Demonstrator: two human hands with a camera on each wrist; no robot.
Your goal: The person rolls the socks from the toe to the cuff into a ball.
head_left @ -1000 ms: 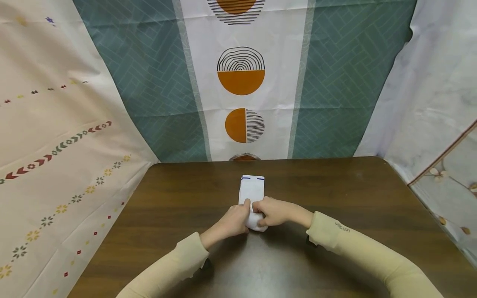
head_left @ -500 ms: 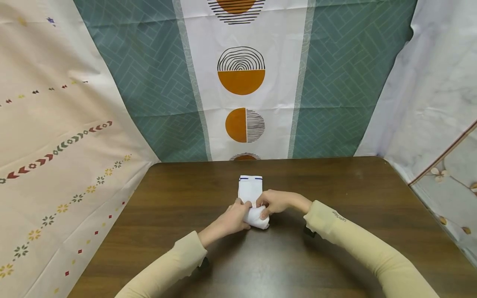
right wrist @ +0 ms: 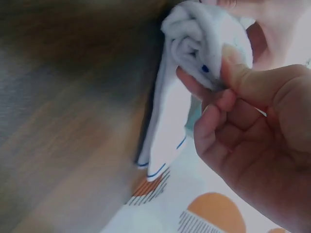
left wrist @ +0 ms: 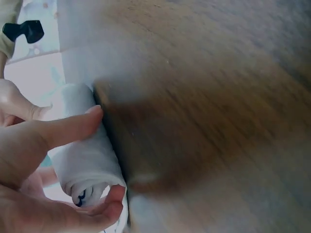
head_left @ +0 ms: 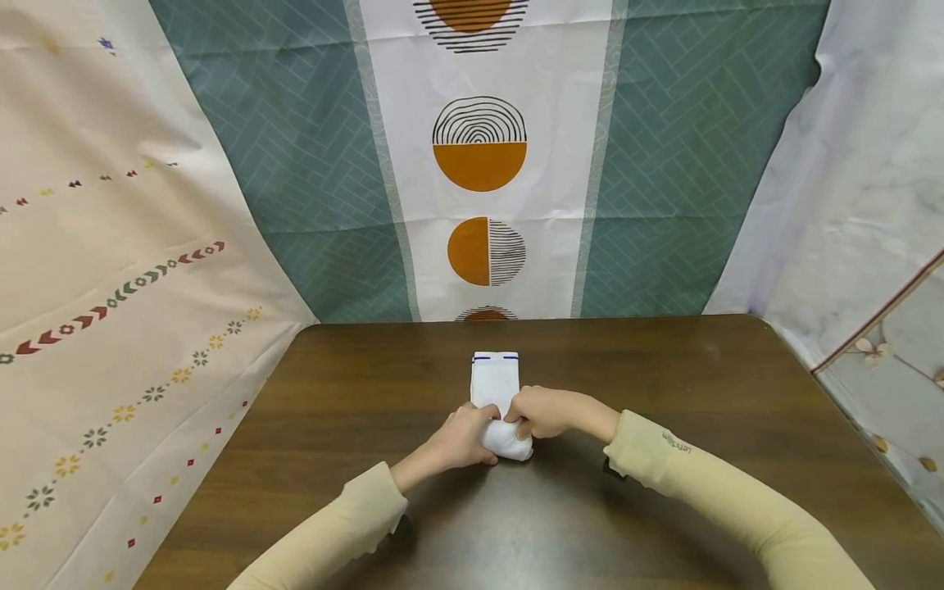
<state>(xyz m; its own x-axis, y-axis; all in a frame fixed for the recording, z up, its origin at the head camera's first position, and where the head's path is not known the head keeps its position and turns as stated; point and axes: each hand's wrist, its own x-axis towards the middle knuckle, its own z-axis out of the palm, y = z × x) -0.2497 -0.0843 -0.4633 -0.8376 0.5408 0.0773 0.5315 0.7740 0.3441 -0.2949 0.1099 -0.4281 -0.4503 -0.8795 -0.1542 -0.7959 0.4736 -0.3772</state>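
Observation:
A white cloth (head_left: 495, 383), folded into a narrow strip with thin blue lines near its far end, lies at the middle of the table. Its near part is a thick roll (head_left: 509, 442). My left hand (head_left: 460, 434) grips the roll from the left; in the left wrist view the thumb lies across the roll (left wrist: 87, 158) and the fingertips sit at its spiral end. From the right, my right hand (head_left: 546, 412) pinches the other end between thumb and fingers. In the right wrist view the layered spiral (right wrist: 187, 41) shows, with the flat double-layered tail beyond it.
The dark brown wooden table (head_left: 627, 508) spreads around both arms. Behind it hangs a green and white patterned curtain (head_left: 664, 164). A cream patterned cloth (head_left: 111, 328) borders the left side, and a pale marbled sheet (head_left: 870, 205) the right.
The right hand lifted slightly onto the roll, then came back down a little. The roll now shows more plainly between the hands, and both hands still hold it.

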